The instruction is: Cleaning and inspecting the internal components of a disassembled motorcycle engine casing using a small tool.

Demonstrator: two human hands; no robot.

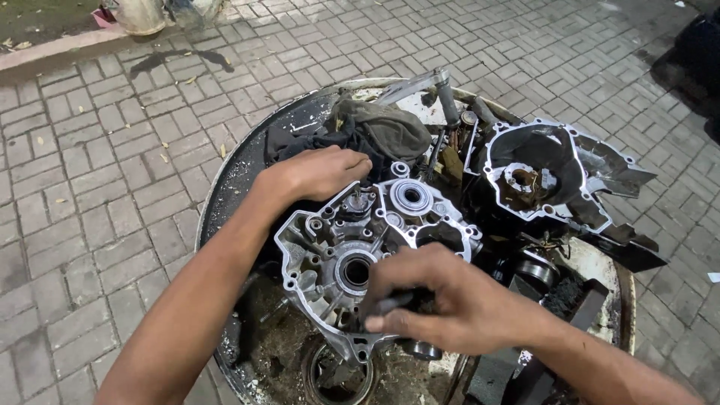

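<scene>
Bare silver aluminium engine crankcase half (352, 247), bearings seated, casing open: left hand (319, 174) grips its upper edge; right hand (442, 300) pinches small dark part (390, 304) at its lower edge; second case half (547, 176) to its right.

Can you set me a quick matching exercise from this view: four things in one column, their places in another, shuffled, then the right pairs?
Things:
1. left hand
2. right hand
3. second engine case half
4. dark rag

Places:
A. far side of the round tray, behind the near crankcase half
B. on the near edge of the near crankcase half, fingers around a small dark part
C. on the top of the near crankcase half
D. to the right, lying open side up

Pairs: 1-C, 2-B, 3-D, 4-A
</scene>
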